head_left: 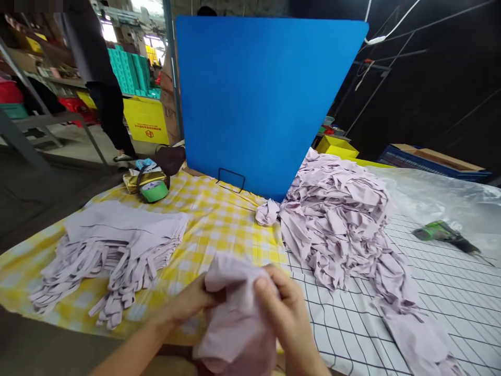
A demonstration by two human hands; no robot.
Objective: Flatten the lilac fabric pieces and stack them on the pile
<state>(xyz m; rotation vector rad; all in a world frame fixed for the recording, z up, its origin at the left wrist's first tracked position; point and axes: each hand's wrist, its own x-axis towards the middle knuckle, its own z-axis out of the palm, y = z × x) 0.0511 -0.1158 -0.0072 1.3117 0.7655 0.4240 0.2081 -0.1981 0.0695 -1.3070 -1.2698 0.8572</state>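
A pale pinkish-lilac piece of fabric (238,313) hangs between my hands at the table's front edge. My left hand (205,295) grips its left side, the fingertips hidden behind the cloth. On the other side my right hand (279,297) pinches it, thumb on top. To the left lies a neat stack of same-coloured fabric pieces (125,224) with dangling straps. A large loose heap of this fabric (340,214) rises at the right, and a small crumpled piece (268,212) lies at its left edge.
A blue board (258,99) stands upright at the back, by a black wire bracket (230,180). Green tape (154,191) sits at back left on the yellow checked cloth (219,214). A green-black power tool (446,235) lies far right. A person (96,68) stands beyond, at left.
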